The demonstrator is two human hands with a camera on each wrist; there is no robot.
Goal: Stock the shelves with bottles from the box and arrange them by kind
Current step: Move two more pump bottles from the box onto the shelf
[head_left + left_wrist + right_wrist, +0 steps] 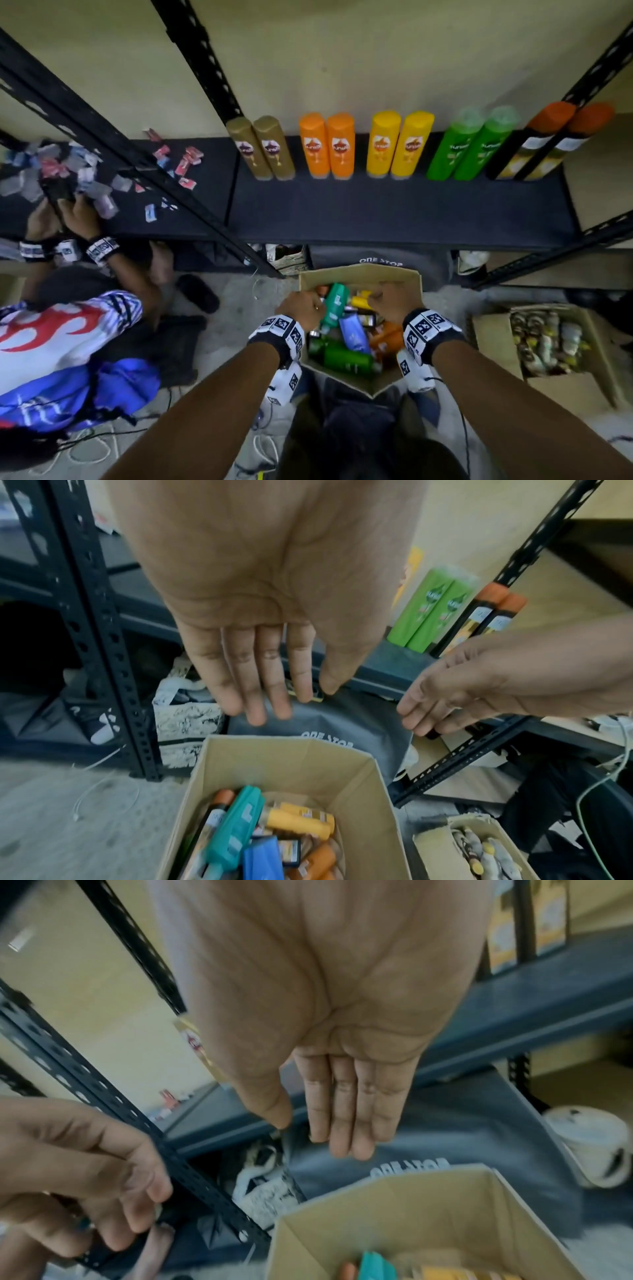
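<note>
An open cardboard box point(359, 274) on the floor holds loose bottles lying jumbled: teal point(334, 305), blue point(352, 332), green point(346, 358), yellow point(359, 301) and orange point(387, 339). My left hand point(301, 305) hovers over the box's left side and my right hand point(387, 301) over its right side. In the wrist views the left hand point(274, 685) and the right hand point(329, 1123) show straight fingers with nothing in them. On the dark shelf point(394, 212) stand pairs of gold point(263, 150), orange point(327, 147), yellow point(399, 145), green point(467, 147) and black orange-capped bottles point(544, 144).
A second person point(68, 329) crouches at the left, hands among small sachets point(85, 171) on the neighbouring shelf. Another box of small bottles point(548, 342) sits at the right. A dark bag point(380, 260) lies under the shelf. Black slotted uprights point(205, 212) flank the box; cables trail on the floor.
</note>
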